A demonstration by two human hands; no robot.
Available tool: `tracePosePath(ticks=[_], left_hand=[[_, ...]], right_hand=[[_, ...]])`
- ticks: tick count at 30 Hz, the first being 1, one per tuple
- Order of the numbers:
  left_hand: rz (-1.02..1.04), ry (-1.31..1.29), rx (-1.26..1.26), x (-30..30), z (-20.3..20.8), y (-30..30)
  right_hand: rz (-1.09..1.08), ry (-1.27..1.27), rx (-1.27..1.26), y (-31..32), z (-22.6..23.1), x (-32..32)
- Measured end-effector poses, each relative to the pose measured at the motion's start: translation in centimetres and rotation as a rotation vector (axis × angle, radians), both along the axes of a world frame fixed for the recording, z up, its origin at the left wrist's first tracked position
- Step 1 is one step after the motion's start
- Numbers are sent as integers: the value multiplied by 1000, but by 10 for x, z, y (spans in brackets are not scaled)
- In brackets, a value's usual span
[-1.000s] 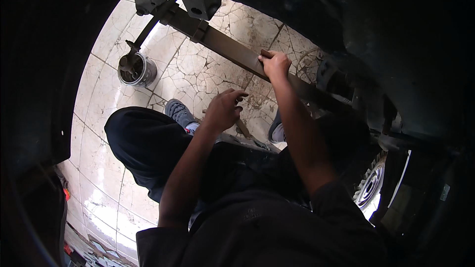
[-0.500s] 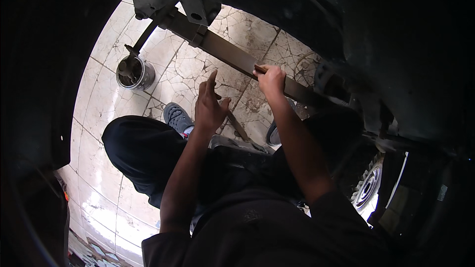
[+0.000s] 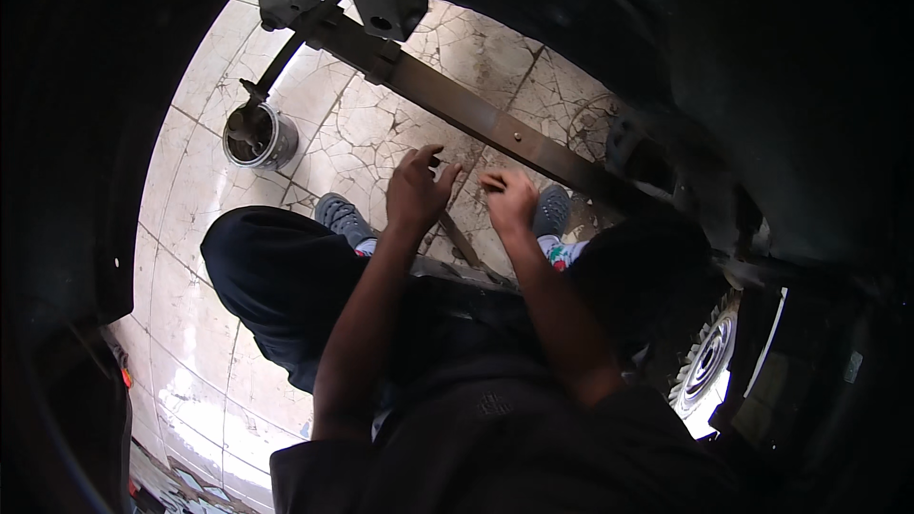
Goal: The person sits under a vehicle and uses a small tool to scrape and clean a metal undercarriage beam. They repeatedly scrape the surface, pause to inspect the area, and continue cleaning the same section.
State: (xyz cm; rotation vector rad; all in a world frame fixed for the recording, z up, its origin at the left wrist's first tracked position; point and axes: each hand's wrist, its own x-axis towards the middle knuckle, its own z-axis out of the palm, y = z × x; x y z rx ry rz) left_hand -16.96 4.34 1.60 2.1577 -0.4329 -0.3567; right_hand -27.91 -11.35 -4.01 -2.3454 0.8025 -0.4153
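Observation:
A long brown metal bar, like a vehicle's leaf spring [image 3: 457,103], runs slantwise in front of me, with a small shiny round spot [image 3: 518,136] on its face. My left hand [image 3: 416,192] hovers on the near side of the bar, fingers bent and apart, holding nothing that I can see. To its right, my right hand [image 3: 512,202] is closed in a pinch, off the bar. What its fingertips grip, if anything, is too small and dark to name. The two hands are near each other but not touching.
A metal can [image 3: 276,143] with dark contents stands on the cracked tile floor [image 3: 381,133] at the left. Dark vehicle bodywork [image 3: 762,86] surrounds me above and right. Between my shoes [image 3: 343,217] lies a narrow strip [image 3: 460,240]. A toothed wheel [image 3: 709,362] shows lower right.
My right hand has come off the bar and back toward me, uncovering the shiny spot. My left hand has shifted slightly nearer and right, its fingers more bent.

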Motion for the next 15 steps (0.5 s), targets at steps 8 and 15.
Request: tracePosePath(ticks=[8, 15], left_hand=[[-108, 21, 51, -14, -8, -7], [-107, -247, 8, 27, -9, -12]], right_hand=[[-97, -172, 271, 24, -6, -24], [-85, -249, 157, -25, 25, 11]])
